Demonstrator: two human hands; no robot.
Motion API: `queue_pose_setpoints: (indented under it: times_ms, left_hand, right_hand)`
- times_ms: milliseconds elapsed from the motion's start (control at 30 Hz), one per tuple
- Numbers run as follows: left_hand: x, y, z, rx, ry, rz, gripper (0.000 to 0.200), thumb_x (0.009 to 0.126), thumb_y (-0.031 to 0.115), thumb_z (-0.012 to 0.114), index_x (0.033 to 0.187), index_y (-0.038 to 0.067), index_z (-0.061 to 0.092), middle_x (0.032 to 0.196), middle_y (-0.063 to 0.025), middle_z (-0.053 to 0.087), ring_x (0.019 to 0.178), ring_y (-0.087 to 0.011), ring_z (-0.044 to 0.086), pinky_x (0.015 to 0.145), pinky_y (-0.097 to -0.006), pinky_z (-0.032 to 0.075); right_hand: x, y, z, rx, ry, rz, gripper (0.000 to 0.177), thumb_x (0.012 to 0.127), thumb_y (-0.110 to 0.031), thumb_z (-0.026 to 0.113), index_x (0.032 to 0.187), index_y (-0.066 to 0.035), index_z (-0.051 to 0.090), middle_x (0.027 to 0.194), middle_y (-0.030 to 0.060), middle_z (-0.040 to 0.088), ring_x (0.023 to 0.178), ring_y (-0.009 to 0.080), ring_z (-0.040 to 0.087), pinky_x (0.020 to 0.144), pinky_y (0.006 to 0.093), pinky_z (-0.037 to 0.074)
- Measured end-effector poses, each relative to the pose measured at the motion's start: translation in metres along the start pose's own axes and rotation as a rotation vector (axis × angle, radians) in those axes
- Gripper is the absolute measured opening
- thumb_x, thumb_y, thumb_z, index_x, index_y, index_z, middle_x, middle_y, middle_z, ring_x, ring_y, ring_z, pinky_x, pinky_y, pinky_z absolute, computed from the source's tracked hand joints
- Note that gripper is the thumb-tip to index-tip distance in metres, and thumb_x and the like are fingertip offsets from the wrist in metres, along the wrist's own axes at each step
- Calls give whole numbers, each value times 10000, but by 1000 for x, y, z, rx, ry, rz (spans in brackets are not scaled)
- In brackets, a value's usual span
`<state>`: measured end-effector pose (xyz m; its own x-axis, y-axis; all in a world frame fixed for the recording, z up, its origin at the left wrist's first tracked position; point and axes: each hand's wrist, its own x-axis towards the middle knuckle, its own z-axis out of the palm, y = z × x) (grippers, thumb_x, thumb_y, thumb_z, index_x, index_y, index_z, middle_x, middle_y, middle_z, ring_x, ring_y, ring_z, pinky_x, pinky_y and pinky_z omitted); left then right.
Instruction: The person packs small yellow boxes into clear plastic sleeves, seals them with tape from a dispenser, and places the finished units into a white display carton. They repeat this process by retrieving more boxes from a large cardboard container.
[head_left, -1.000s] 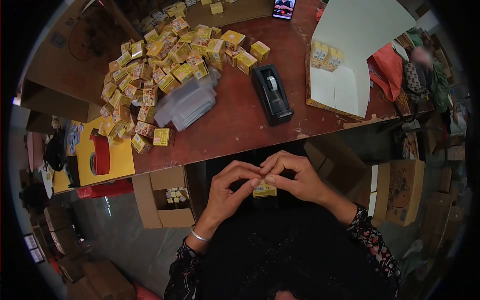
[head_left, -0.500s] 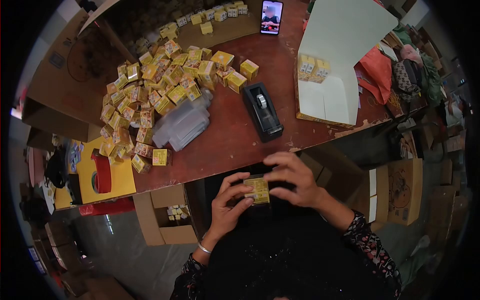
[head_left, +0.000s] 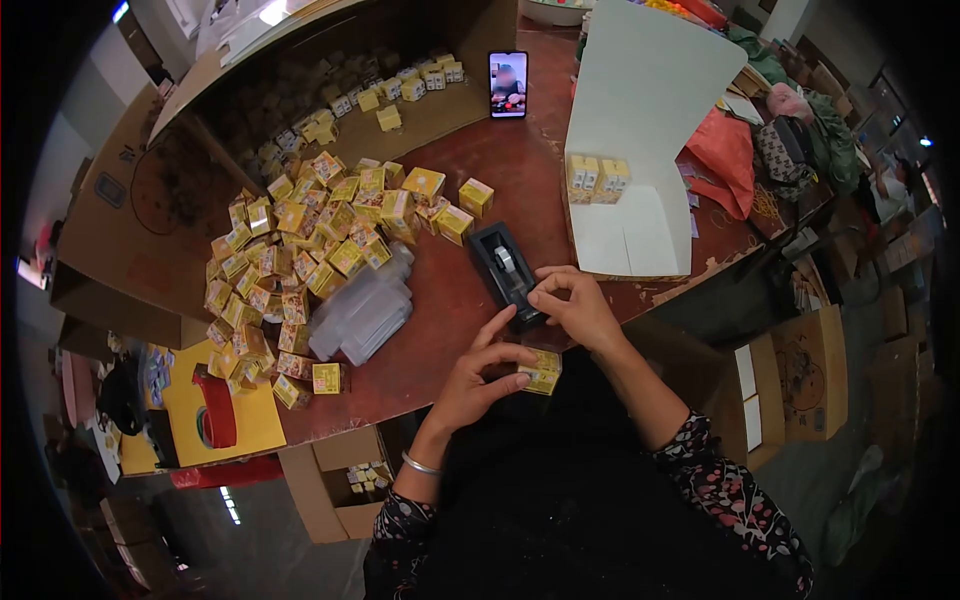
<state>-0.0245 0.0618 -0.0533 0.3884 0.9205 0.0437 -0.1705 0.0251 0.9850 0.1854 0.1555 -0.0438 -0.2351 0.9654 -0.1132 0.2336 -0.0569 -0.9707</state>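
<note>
A small yellow printed box (head_left: 541, 373) is gripped at the table's front edge by my left hand (head_left: 474, 382), with the thumb and fingers on its left side and the index finger stretched toward the dispenser. Just above it, my right hand (head_left: 580, 308) pinches thumb and index finger together at the front end of the black tape dispenser (head_left: 490, 250). Those fingers appear to hold the end of the tape, though the clear strip itself is hard to make out. A tape roll (head_left: 505, 259) sits inside the dispenser.
A heap of yellow boxes (head_left: 300, 240) covers the table's left, beside clear plastic pieces (head_left: 365, 315). An open white-lined carton (head_left: 650, 235) holds several boxes at right. A phone (head_left: 508, 85) stands behind. A large cardboard box (head_left: 440, 120) lies at back left.
My right hand has moved from beside the small box up to the dispenser and closed into a pinch. My left hand has shifted right with the box. The view has tilted upward.
</note>
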Motion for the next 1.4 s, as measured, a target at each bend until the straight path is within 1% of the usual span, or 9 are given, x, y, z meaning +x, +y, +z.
queue_pose_setpoints:
  times_ms: [100, 500, 900, 1000, 1067, 1100, 1133, 1233, 1400]
  left_hand:
    - [3, -3, -5, -26, -32, -19, 247, 920, 46, 749, 1167, 28, 734, 1692, -142, 225, 1267, -181, 591, 1014, -339, 532]
    - [5, -18, -1, -219, -20, -61, 280, 927, -22, 712, 1206, 6, 706, 1728, -122, 139, 1245, -168, 611, 1014, -327, 535]
    - [7, -21, -1, -256, -7, -43, 286, 923, -31, 709, 1208, -27, 689, 1727, -130, 140, 1271, -190, 613, 1022, -321, 535]
    - [3, -15, 4, -241, 78, -13, 280, 920, -23, 719, 1199, -27, 690, 1684, -122, 255, 1250, -211, 629, 1013, -329, 541]
    - [-6, 2, 11, -143, 215, 56, 271, 917, -18, 726, 1187, -17, 696, 1606, -110, 352, 1240, -222, 629, 1008, -344, 547]
    - [-11, 10, 15, -93, 280, 85, 267, 916, -15, 729, 1181, -12, 699, 1567, -104, 401, 1235, -228, 629, 1006, -351, 550]
    - [-14, 15, 19, 112, 348, 187, 244, 909, 3, 744, 1152, 8, 717, 1448, -103, 475, 1224, -247, 626, 997, -378, 563]
    - [-23, 38, 31, 543, 375, 326, 267, 884, -52, 740, 1139, 24, 726, 1447, -133, 465, 1246, -242, 603, 986, -358, 584]
    - [-26, 40, 54, 708, 500, 501, 300, 846, -60, 779, 1127, 36, 735, 1413, -182, 478, 1227, -325, 613, 987, -410, 584]
  right_hand:
    - [0, -1, 3, 94, -2, 55, 250, 905, -212, 787, 979, 24, 751, 1337, 168, 570, 1059, 201, 670, 670, 295, 619]
    - [-23, 11, 0, 382, -38, -16, 148, 925, -123, 760, 954, 21, 746, 1546, 228, 447, 1159, 201, 644, 845, 297, 579]
    - [-29, 52, 18, 132, 196, -264, 78, 887, -32, 748, 884, 43, 727, 1417, 231, 589, 1111, 206, 691, 833, 291, 564]
    - [-32, 51, 8, 159, 214, -281, 63, 907, -11, 729, 924, 42, 699, 1392, 184, 592, 1067, 181, 689, 848, 288, 569]
    - [-42, 28, -5, 146, 260, -375, 70, 936, -15, 708, 976, 32, 675, 1345, 154, 577, 1014, 173, 685, 836, 285, 569]
    - [-48, 18, -12, 125, 250, -375, 77, 977, -49, 684, 996, 15, 646, 1135, 116, 641, 886, 146, 686, 765, 268, 574]
    - [-57, 5, -14, 258, 139, -307, 80, 990, -63, 675, 1002, 8, 640, 1071, 100, 650, 838, 132, 676, 733, 261, 570]
    - [-83, -35, -6, 518, -75, -204, 102, 1029, -115, 649, 1036, -19, 616, 816, 26, 657, 669, 71, 626, 601, 234, 549]
    - [-97, -46, 11, 566, -150, -133, 124, 1013, -121, 677, 1044, -7, 640, 837, 36, 671, 682, 69, 636, 601, 225, 557]
